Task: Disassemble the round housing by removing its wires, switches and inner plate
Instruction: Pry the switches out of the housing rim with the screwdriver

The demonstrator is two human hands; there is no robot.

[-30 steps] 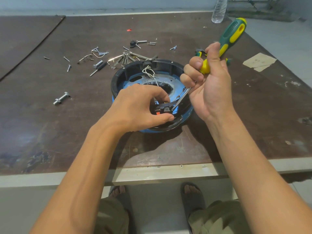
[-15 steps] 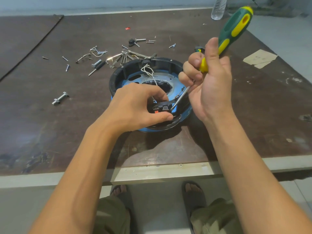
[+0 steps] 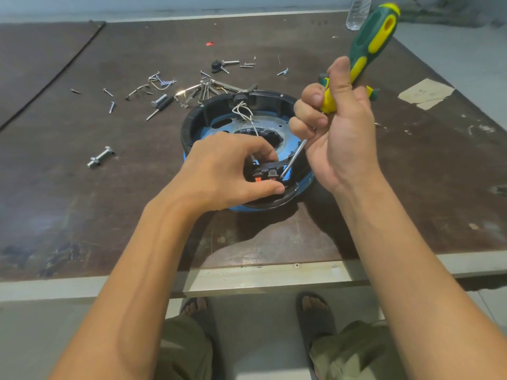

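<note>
The round black housing (image 3: 208, 111) lies open side up on the brown table, with a blue inner plate (image 3: 285, 133) inside it. White wires (image 3: 242, 112) loop from the far wall toward the near side. My left hand (image 3: 222, 171) pinches a black switch block with orange buttons (image 3: 267, 172) at the near rim. My right hand (image 3: 343, 127) grips a green and yellow screwdriver (image 3: 375, 34); its metal shaft (image 3: 295, 156) slants down, tip at the switch block's right side.
Several loose screws, bolts and metal clips (image 3: 162, 89) lie scattered behind and left of the housing. A larger bolt (image 3: 100, 157) lies to the left. A piece of tape (image 3: 425, 93) and a plastic bottle (image 3: 358, 12) are at the far right. The table's metal front edge (image 3: 247, 278) is near my legs.
My right hand has raised and tipped the screwdriver handle more upright, with the tip staying at the switch block. My left hand keeps its pinch.
</note>
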